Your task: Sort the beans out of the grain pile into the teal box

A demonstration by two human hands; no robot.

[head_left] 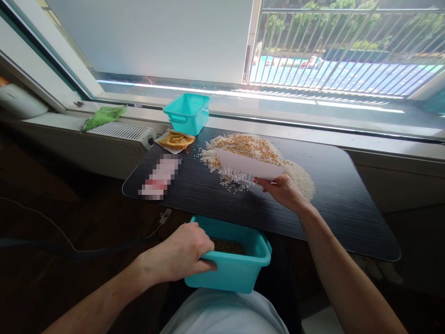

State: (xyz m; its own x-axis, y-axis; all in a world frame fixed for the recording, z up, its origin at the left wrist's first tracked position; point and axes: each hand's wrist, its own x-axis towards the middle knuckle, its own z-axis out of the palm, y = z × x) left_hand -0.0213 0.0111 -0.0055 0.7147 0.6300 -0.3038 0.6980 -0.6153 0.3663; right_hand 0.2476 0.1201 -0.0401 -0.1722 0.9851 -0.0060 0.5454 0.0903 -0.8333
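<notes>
With fingers closed over its near left edge, my left hand [189,250] holds a turquoise plastic bin [229,273] at the table's front edge, against my body. Small greenish-brown grains [228,246] cover part of the bin's floor. My right hand [283,188] pinches the near right end of a pale, thin sheet [248,163] with a row of comb-like slots along its lower edge. The sheet is tilted over a spread of white rice-like grains [301,178] and yellow-orange corn kernels [248,143] on the dark table. It hides part of the pile.
A second turquoise bin [189,116] stands at the table's back left. Near it lie a yellow-brown folded cloth-like item [176,139] on white paper and a blurred-out pinkish item [160,178]. A radiator [121,132] with a green cloth [104,116] is left, a window behind.
</notes>
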